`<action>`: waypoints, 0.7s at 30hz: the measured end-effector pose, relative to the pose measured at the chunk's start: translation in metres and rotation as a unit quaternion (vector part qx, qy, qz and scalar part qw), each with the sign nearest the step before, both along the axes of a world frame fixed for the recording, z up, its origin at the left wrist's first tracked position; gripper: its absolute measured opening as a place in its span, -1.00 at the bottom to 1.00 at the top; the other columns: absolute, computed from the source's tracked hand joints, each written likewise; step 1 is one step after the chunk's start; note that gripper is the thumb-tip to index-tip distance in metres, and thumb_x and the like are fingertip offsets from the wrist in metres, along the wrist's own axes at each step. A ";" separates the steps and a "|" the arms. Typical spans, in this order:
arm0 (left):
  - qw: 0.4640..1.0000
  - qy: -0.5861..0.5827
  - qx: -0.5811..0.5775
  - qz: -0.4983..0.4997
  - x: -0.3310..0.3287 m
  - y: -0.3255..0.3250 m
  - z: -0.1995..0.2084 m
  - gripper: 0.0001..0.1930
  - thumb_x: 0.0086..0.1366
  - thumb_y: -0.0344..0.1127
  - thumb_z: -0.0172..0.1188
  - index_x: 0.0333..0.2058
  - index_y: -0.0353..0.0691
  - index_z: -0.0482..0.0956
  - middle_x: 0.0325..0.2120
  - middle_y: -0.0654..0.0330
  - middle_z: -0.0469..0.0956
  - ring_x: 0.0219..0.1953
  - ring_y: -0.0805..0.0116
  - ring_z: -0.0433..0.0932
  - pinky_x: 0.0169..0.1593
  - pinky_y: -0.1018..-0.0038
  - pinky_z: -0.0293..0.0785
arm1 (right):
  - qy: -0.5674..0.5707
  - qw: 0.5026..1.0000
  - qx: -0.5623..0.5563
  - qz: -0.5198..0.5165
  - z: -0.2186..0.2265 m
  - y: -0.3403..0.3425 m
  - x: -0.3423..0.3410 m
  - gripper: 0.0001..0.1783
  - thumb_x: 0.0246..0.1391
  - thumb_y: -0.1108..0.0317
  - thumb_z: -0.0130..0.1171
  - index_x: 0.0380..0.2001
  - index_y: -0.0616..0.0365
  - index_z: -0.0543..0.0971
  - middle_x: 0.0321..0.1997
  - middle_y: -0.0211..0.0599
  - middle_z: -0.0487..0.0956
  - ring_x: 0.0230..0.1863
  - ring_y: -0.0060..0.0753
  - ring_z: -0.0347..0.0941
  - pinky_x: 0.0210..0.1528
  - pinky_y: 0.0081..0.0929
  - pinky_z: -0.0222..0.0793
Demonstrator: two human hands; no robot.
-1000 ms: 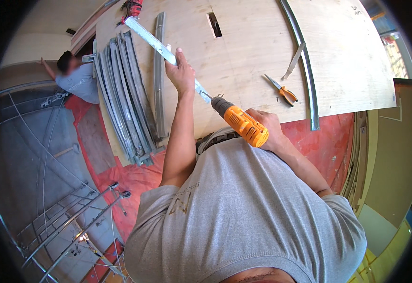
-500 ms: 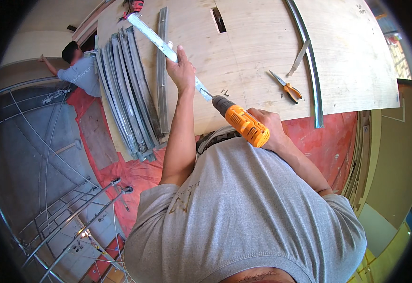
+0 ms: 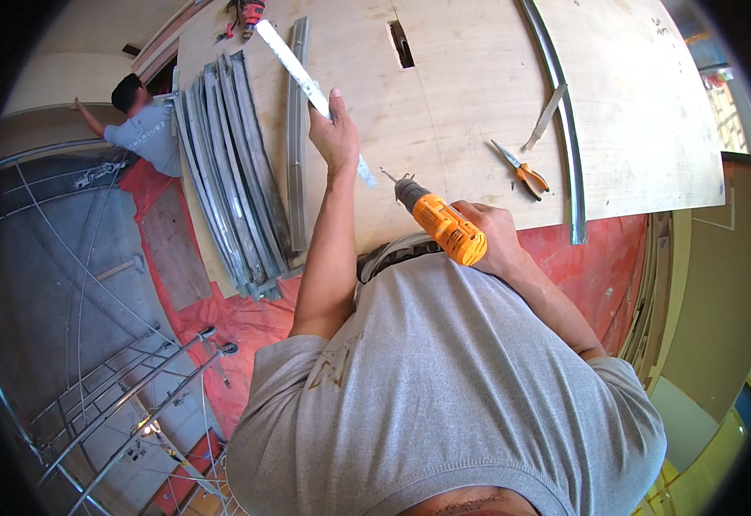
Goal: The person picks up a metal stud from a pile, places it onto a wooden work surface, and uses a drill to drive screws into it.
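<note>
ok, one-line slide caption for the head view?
Left hand grips a metal strip; right hand holds an orange drill at the near edge of a pale board.

Shows white lettering (image 3: 146,138) across co-worker's shirt (image 3: 159,157), brown emblem (image 3: 330,373) on wearer's grey shirt (image 3: 453,370); includes illegible dark marks (image 3: 661,26) on plywood sheet (image 3: 470,112).

The drill (image 3: 451,227) is orange (dark-grey chuck (image 3: 409,193)), the metal strip (image 3: 291,64) silvery.

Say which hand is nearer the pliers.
Right. The right hand, on the drill, is below-left of the pliers in view; the left hand, gripping a metal strip, is farther off, to their left.
</note>
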State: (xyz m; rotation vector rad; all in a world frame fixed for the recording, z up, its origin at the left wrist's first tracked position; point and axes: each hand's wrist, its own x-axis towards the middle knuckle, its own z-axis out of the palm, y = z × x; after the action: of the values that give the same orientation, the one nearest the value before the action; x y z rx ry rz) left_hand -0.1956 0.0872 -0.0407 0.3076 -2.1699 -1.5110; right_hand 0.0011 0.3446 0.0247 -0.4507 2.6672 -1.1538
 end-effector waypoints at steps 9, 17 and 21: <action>0.946 -0.253 0.042 -0.199 0.005 -0.025 -0.006 -0.39 0.47 -0.17 0.42 0.36 -0.34 0.50 -0.33 0.16 0.74 -0.55 0.44 0.53 -0.46 0.40 0.50 | 0.011 0.998 -0.025 -0.050 -0.014 0.008 -0.014 -0.56 0.05 0.10 0.46 -0.06 0.10 0.67 -0.33 -0.01 0.73 -0.27 0.12 0.72 -0.20 -0.06 0.62; 0.846 -0.361 0.286 -0.268 0.033 -0.016 -0.031 -0.29 0.35 -0.36 0.52 0.38 -0.36 0.38 -0.38 0.22 0.60 -0.59 0.63 0.36 -0.59 0.60 0.29 | -0.015 0.999 0.004 -0.038 -0.018 0.012 -0.021 -0.55 0.08 0.18 0.46 0.00 0.16 0.69 -0.25 -0.07 0.74 -0.23 0.08 0.73 -0.15 -0.10 0.65; 0.842 -0.377 0.289 -0.253 0.032 -0.015 -0.043 -0.24 0.31 -0.43 0.54 0.41 -0.30 0.38 -0.40 0.29 0.53 -0.58 0.63 0.36 -0.58 0.58 0.29 | 0.004 0.999 0.003 -0.039 -0.027 0.015 -0.015 -0.54 0.08 0.16 0.45 0.00 0.16 0.69 -0.27 -0.05 0.74 -0.24 0.08 0.73 -0.14 -0.09 0.64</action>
State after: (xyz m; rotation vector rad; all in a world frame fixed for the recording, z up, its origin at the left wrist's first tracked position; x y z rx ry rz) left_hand -0.1638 0.0724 -0.0837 0.6545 -2.3983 -2.7275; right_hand -0.0138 0.3594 -0.0023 -0.3541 2.7160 -1.1669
